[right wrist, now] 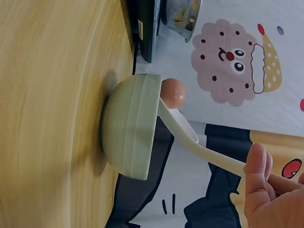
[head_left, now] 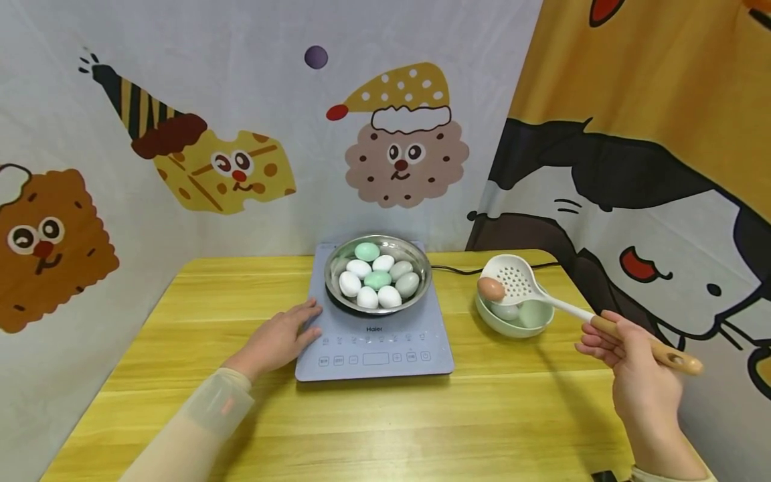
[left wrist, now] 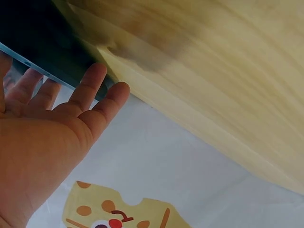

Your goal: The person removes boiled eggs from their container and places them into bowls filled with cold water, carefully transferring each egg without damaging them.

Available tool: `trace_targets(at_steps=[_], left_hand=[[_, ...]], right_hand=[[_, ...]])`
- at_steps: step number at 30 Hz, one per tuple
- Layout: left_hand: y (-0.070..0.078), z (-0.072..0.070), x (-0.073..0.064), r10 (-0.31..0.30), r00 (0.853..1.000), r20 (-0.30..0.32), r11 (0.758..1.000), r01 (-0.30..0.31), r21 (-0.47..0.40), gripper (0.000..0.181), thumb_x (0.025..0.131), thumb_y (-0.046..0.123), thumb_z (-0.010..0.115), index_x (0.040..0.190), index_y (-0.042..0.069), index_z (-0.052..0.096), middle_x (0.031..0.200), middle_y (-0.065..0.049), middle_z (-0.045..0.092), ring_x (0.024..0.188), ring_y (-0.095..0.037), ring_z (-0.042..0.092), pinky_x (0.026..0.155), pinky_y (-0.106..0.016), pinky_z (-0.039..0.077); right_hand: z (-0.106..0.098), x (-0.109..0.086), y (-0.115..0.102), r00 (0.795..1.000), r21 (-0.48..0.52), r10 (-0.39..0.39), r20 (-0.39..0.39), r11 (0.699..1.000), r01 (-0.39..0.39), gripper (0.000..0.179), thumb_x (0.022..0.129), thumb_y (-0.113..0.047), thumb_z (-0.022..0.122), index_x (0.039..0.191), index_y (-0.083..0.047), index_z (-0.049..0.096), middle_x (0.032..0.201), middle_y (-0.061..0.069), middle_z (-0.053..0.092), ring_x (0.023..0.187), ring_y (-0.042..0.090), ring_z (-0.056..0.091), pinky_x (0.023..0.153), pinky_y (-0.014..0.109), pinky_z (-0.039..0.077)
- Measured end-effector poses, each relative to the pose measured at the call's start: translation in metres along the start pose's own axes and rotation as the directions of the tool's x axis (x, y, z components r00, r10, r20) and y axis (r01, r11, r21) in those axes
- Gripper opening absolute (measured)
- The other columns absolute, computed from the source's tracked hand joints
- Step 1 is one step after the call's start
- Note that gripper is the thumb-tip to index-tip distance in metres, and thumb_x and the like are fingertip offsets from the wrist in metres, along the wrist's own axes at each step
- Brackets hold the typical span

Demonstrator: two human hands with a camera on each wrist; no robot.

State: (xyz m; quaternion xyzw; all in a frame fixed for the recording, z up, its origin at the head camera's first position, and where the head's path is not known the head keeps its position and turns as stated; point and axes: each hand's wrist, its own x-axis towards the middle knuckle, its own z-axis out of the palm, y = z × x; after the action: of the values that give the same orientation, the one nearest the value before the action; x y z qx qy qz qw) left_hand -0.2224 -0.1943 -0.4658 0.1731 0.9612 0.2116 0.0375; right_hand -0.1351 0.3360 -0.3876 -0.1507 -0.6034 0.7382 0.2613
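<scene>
My right hand (head_left: 644, 365) grips the wooden handle of a white slotted spoon (head_left: 519, 280). A brown egg (head_left: 490, 289) sits at the left side of the spoon's head, over the rim of a pale green bowl (head_left: 512, 329). Inside the bowl lies a pale egg (head_left: 504, 312), partly hidden by the spoon. The right wrist view shows the brown egg (right wrist: 173, 93) just above the bowl's rim. With fingers spread, my left hand (head_left: 277, 340) rests at the left edge of a Haier induction cooker (head_left: 355, 358). Its fingers (left wrist: 90, 83) lie along the cooker's edge in the left wrist view.
On the cooker stands a steel pan (head_left: 421, 264) with several white, grey and green eggs. A black cord (head_left: 458, 270) runs from the cooker toward the right, behind the bowl. Everything stands on a wooden table (head_left: 373, 428), with a printed cloth (head_left: 259, 80) hanging behind it.
</scene>
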Motion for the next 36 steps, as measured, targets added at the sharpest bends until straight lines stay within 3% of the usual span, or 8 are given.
trace_targets(at_steps=[8, 18, 27, 36], left_hand=[[-0.004, 0.005, -0.001, 0.009, 1.000, -0.021, 0.999, -0.010, -0.039, 0.055, 0.111, 0.036, 0.059, 0.160, 0.011, 0.051, 0.173, -0.012, 0.038, 0.156, -0.043, 0.042, 0.123, -0.066, 0.038], [-0.005, 0.006, -0.004, 0.012, 1.000, -0.029, 0.998, -0.014, -0.066, 0.056, 0.112, 0.036, 0.058, 0.161, 0.011, 0.050, 0.174, -0.012, 0.036, 0.156, -0.044, 0.041, 0.124, -0.066, 0.038], [-0.005, 0.007, -0.004, 0.011, 0.999, -0.033, 0.997, -0.014, -0.077, 0.056, 0.112, 0.037, 0.058, 0.161, 0.011, 0.050, 0.175, -0.012, 0.036, 0.157, -0.044, 0.040, 0.124, -0.065, 0.038], [-0.005, 0.007, -0.005, 0.003, 1.000, -0.025, 0.996, -0.005, -0.091, 0.057, 0.111, 0.038, 0.058, 0.161, 0.011, 0.049, 0.175, -0.011, 0.034, 0.158, -0.043, 0.039, 0.125, -0.064, 0.038]], right_hand=[[0.007, -0.003, 0.003, 0.995, -0.011, -0.103, -0.005, 0.995, 0.103, 0.027, 0.108, -0.013, 0.064, 0.119, 0.009, 0.076, 0.089, 0.014, 0.082, 0.069, 0.021, 0.079, 0.062, 0.033, 0.065], [0.008, -0.004, 0.005, 0.990, -0.039, -0.144, -0.003, 0.989, 0.143, 0.029, 0.108, -0.014, 0.063, 0.118, 0.009, 0.076, 0.089, 0.013, 0.083, 0.067, 0.019, 0.078, 0.061, 0.031, 0.065], [0.013, -0.003, -0.009, 0.985, -0.025, -0.171, 0.001, 0.985, 0.171, 0.028, 0.109, -0.013, 0.060, 0.119, 0.008, 0.075, 0.091, 0.012, 0.083, 0.064, 0.018, 0.078, 0.061, 0.029, 0.065], [0.022, -0.007, -0.023, 0.994, 0.203, -0.090, 0.064, 0.976, 0.075, 0.033, 0.109, -0.015, 0.061, 0.121, 0.014, 0.072, 0.094, 0.021, 0.083, 0.068, 0.026, 0.079, 0.064, 0.036, 0.066]])
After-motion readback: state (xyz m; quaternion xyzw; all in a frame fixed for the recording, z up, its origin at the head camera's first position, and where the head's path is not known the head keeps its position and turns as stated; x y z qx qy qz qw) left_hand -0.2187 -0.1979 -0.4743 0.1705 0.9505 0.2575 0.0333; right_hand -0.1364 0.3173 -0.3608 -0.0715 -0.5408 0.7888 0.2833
